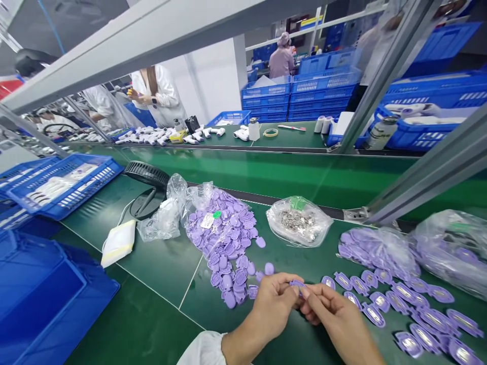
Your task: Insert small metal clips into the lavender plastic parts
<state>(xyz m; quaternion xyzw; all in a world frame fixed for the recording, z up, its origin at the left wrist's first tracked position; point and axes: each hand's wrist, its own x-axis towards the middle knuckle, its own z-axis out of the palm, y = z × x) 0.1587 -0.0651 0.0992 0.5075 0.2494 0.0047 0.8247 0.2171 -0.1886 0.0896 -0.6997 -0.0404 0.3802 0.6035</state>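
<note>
Both hands meet over the green table, my left hand (274, 303) and my right hand (323, 310) closed with fingertips on one small purple plastic part (297, 285). Fingers cover much of it. A heap of purple plastic parts (228, 243) spills from a clear bag just left of my hands. Beyond them lies a clear bag of small metal pieces (299, 223). To the right, several purple parts with shiny metal inlays (409, 306) are spread face up on the table.
A black fan (148, 175), crumpled clear plastic (163, 218) and a white pad (119, 242) lie left. Blue crates (45, 299) stand at the left edge. More bagged purple parts (380, 248) are at right. A metal frame post (426, 175) rises there; co-workers (160, 94) stand beyond.
</note>
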